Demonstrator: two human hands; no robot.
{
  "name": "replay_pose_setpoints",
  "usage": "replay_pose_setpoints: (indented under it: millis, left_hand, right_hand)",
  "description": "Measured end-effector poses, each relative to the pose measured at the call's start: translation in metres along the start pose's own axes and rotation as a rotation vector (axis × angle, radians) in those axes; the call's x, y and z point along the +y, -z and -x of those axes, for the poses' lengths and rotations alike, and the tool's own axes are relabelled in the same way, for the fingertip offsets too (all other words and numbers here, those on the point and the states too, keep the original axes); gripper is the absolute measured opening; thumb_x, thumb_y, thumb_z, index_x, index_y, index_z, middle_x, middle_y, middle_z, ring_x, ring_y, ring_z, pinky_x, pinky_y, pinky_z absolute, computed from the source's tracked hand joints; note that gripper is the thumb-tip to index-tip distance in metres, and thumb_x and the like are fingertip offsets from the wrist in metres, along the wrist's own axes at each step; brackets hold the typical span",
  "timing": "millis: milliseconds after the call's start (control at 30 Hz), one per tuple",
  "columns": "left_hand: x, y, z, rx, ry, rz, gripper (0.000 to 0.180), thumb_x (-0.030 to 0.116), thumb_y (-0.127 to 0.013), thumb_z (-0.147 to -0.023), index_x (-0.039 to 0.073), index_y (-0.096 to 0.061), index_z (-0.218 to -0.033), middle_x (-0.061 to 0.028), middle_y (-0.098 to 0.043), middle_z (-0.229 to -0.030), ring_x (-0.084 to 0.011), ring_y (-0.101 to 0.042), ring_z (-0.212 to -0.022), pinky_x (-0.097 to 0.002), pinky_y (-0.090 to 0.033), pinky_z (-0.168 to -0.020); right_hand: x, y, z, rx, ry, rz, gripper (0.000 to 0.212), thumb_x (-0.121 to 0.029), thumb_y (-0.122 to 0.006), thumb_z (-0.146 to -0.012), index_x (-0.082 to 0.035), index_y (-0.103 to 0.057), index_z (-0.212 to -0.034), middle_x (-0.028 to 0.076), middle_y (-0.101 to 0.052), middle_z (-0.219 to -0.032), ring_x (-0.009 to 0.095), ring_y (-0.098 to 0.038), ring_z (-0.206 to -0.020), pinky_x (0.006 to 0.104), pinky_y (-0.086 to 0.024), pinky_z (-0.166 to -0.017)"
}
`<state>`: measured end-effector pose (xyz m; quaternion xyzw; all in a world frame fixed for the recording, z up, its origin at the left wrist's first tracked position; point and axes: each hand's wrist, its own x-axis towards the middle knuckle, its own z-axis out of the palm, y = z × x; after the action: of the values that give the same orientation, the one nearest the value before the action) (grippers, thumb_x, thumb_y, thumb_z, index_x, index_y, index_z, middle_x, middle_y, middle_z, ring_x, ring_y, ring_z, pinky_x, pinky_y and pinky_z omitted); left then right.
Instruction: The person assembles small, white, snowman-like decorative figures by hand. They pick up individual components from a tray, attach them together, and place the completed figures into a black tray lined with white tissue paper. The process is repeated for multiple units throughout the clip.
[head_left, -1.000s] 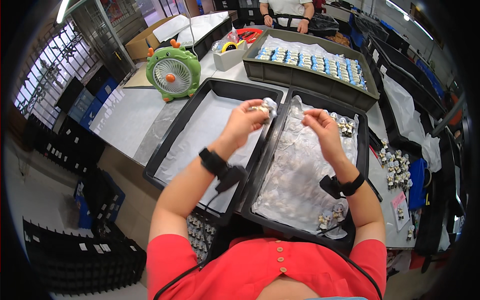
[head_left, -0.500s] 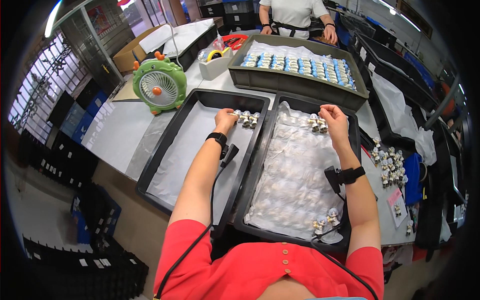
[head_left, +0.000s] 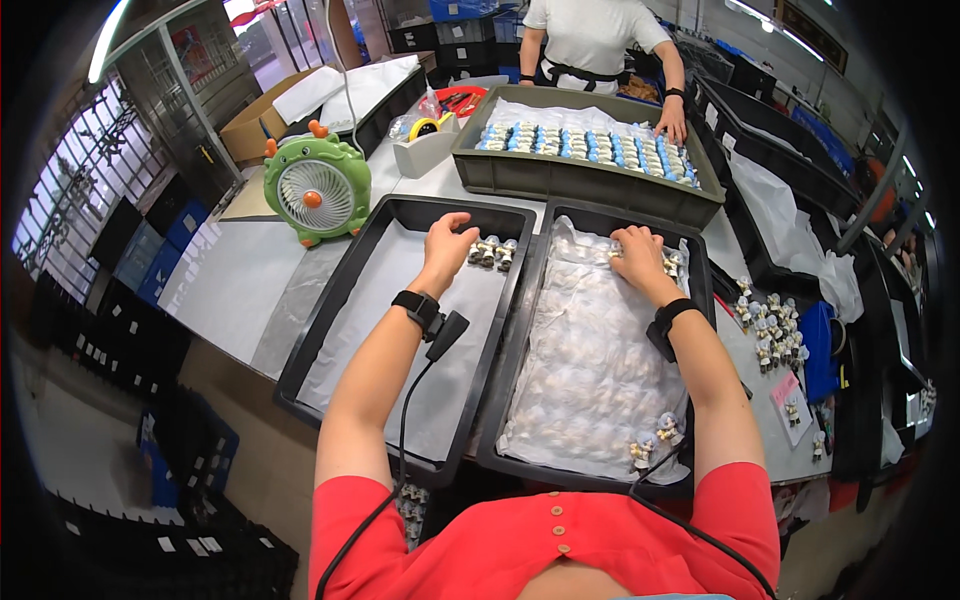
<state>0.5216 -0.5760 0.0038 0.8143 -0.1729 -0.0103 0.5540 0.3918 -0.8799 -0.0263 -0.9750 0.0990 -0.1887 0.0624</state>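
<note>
My left hand (head_left: 447, 250) is open over the left black tray (head_left: 410, 467), its thumb and fingers apart. Just to its right, several small doll figurines (head_left: 493, 252) with pale hair stand in a row on the tray's white liner. My right hand (head_left: 638, 258) is at the far end of the right black tray (head_left: 487, 440), fingers curled down on a figurine (head_left: 614, 251) that they mostly hide. More figurines (head_left: 675, 266) show just right of that hand. Filmy white wrapping (head_left: 590, 360) covers most of this tray, and a few figurines (head_left: 655, 440) lie at its near right corner.
A green fan (head_left: 318, 190) stands left of the trays. Behind them, a large olive tray (head_left: 560, 180) holds rows of blue-and-white pieces; another person's hand (head_left: 672, 122) reaches into it. Loose figurines (head_left: 775, 325) are piled at the right, near a blue container (head_left: 822, 350).
My left hand has come off the figurine row and opened. My right hand has moved left across its figurines. The other person's hand has reached into the olive tray.
</note>
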Motion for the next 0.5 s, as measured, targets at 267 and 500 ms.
replay_pose_setpoints:
  millis: [267, 500]
  left_hand:
    - [0.087, 0.0, 0.092, -0.464, -0.079, 0.527, 0.058, 0.006, -0.06, -0.083, 0.008, -0.034, -0.135, -0.0124, -0.039, -0.128, -0.0167, -0.052, -0.104, -0.0275, -0.044, -0.09]
    - [0.119, -0.013, 0.138, -0.459, -0.347, 0.627, 0.069, -0.004, -0.058, -0.082, 0.011, -0.024, -0.141, -0.0121, -0.038, -0.129, -0.014, -0.05, -0.108, -0.0263, -0.045, -0.092]
  right_hand:
    - [-0.086, 0.092, 0.021, -0.098, 0.168, -1.306, 0.037, -0.003, -0.065, -0.079, -0.007, -0.05, -0.113, 0.004, -0.056, -0.094, 0.008, -0.056, -0.086, 0.0234, -0.048, -0.072]
    - [-0.127, 0.125, 0.06, -0.137, 0.345, -1.518, 0.043, 0.001, -0.062, -0.082, -0.008, -0.044, -0.12, 0.006, -0.056, -0.099, 0.01, -0.056, -0.091, 0.0247, -0.049, -0.078]
